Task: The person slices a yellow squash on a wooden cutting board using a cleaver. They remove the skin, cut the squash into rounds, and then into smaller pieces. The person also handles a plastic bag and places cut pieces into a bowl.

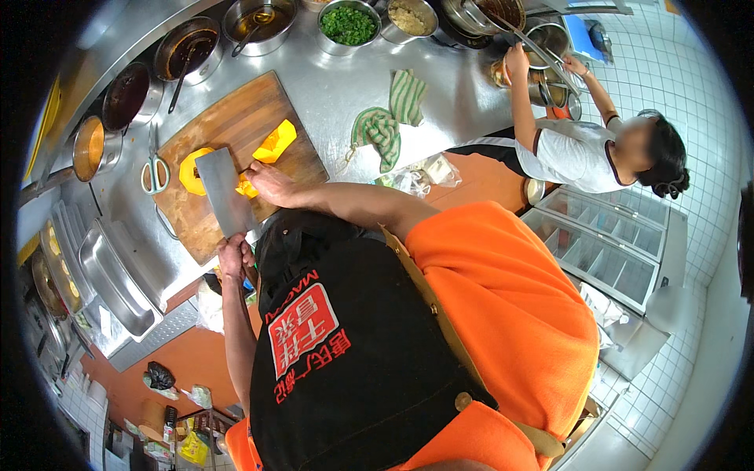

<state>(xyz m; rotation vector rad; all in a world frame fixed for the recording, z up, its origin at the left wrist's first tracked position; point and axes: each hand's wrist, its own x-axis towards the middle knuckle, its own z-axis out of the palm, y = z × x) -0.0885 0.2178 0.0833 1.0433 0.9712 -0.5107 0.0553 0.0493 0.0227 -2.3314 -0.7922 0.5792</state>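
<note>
My left hand point(232, 256) grips the handle of a cleaver point(225, 191), whose broad blade lies over a wooden cutting board point(235, 123). Beside the blade, the fingers of my right hand point(272, 183) hold a small yellow-orange piece of what looks like peeled pumpkin point(247, 187). A larger pumpkin chunk point(189, 171) sits on the blade's other side, partly covered by it. Farther up the board rests another faceted pumpkin piece point(276, 141), apart from both hands. The blade hides the board directly under it.
White-handled scissors point(155, 173) lie by the board. Pots of sauce point(188, 50) and a pot of chopped greens point(349, 26) line the steel counter's back. Striped cloths point(377, 129) lie right of the board. A co-worker point(577, 150) handles pots at the far right. A steel pan point(118, 277) stands left.
</note>
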